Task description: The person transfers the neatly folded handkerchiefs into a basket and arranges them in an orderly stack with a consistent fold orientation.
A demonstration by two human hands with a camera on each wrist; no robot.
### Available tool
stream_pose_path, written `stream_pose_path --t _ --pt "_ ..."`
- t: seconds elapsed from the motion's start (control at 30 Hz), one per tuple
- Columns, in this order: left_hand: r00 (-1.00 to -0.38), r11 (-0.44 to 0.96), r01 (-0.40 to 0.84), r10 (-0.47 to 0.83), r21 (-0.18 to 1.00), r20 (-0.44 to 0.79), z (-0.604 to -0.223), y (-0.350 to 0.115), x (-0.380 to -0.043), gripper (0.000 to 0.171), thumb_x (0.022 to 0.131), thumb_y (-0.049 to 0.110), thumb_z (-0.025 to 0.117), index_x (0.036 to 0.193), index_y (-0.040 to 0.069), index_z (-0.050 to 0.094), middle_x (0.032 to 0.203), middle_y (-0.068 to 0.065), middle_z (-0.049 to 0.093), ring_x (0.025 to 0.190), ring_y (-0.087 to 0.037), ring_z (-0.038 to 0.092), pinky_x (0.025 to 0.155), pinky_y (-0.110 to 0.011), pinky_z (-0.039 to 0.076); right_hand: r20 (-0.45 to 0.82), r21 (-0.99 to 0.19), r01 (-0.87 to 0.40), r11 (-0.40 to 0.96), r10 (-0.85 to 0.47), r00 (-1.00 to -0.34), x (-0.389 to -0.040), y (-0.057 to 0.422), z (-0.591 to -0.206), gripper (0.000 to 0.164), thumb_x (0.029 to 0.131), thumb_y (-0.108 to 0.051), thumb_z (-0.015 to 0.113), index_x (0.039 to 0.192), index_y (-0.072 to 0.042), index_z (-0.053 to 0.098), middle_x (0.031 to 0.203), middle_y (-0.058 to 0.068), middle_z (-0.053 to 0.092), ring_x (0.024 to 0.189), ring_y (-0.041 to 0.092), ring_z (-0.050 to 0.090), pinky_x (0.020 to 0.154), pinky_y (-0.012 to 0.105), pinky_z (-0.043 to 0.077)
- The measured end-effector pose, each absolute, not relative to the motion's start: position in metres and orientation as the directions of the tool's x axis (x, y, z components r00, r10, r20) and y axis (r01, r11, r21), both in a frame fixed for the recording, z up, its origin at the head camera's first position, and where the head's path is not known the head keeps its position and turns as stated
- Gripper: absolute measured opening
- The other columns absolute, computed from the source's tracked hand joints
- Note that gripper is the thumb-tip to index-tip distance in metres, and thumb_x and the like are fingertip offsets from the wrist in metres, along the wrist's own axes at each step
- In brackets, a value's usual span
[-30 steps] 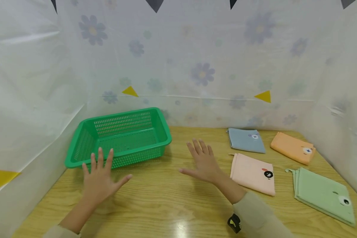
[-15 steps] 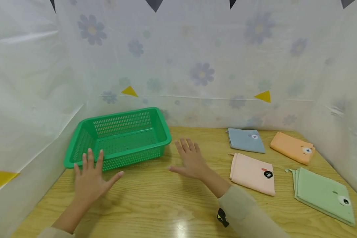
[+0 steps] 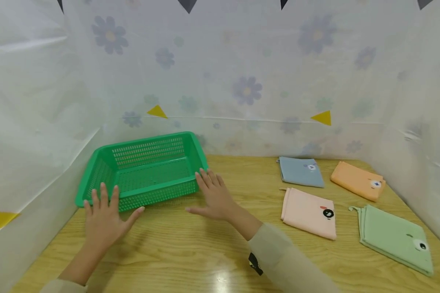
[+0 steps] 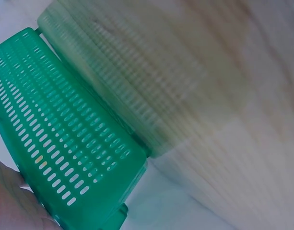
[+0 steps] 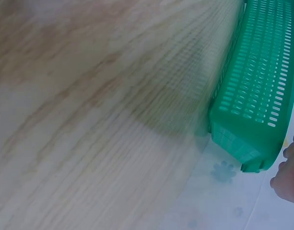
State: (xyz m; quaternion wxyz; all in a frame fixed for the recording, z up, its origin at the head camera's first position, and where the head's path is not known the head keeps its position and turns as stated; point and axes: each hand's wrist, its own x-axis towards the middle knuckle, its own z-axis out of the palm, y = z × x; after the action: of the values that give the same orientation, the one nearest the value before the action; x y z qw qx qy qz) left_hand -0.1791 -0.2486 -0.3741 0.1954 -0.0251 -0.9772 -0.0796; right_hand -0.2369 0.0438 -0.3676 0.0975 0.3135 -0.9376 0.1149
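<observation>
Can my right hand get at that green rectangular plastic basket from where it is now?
Likely yes: the right hand is beside the near right corner of the basket, fingers extended and holding nothing. Nothing shows in between, though I can't tell whether they touch.

Hands at near side of green basket; four folded cloths to right on wooden table.

Wood-grain table: green basket left, four folded cloths right.
</observation>
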Motion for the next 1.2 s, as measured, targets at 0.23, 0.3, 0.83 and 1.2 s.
stream_pose_path --t 0.23,0.3,0.83,1.2 --pt "-0.919 0.989 0.074 0.018 0.127 0.393 -0.374 -0.249 -0.180 0.100 0.084 0.070 0.043 0.142 -0.010 0.026 0.144 -0.040 0.016 0.130 -0.061 0.012 0.102 -0.072 0.010 0.206 -0.173 -0.615 0.770 -0.582 -0.787 -0.242 0.035 -0.361 0.096 0.086 -0.062 0.050 0.150 -0.005 0.008 0.156 0.016 0.007 0.144 0.034 0.006 0.116 0.050 0.014" --pt "-0.920 0.990 0.070 0.015 0.126 0.392 -0.375 -0.249 -0.179 0.100 0.084 0.069 0.043 0.142 -0.010 0.025 0.144 -0.040 0.016 0.130 -0.061 0.012 0.102 -0.072 0.010 0.190 -0.180 -0.619 0.765 -0.590 -0.785 -0.242 0.033 -0.361 0.095 0.086 -0.063 0.049 0.150 -0.005 0.008 0.156 0.015 0.006 0.144 0.033 0.006 0.116 0.049 0.014" --pt "-0.911 0.991 0.068 0.014 0.118 0.412 -0.378 -0.250 -0.180 0.099 0.084 0.069 0.043 0.142 -0.010 0.026 0.144 -0.039 0.019 0.130 -0.061 0.015 0.101 -0.074 0.009 0.156 -0.205 -0.610 0.765 -0.590 -0.792 -0.246 0.030 -0.364 0.089 0.090 -0.060 0.044 0.150 -0.005 0.008 0.157 0.012 0.003 0.145 0.030 0.005 0.117 0.047 0.014" --pt "-0.924 0.991 0.059 0.009 0.119 0.382 -0.376 -0.248 -0.180 0.100 0.084 0.069 0.041 0.143 -0.010 0.023 0.144 -0.039 0.019 0.130 -0.061 0.013 0.102 -0.073 0.008 0.163 -0.198 -0.610 0.768 -0.588 -0.793 -0.245 0.031 -0.365 0.085 0.091 -0.058 0.043 0.149 -0.003 0.011 0.157 0.012 0.006 0.145 0.030 0.006 0.117 0.045 0.014"
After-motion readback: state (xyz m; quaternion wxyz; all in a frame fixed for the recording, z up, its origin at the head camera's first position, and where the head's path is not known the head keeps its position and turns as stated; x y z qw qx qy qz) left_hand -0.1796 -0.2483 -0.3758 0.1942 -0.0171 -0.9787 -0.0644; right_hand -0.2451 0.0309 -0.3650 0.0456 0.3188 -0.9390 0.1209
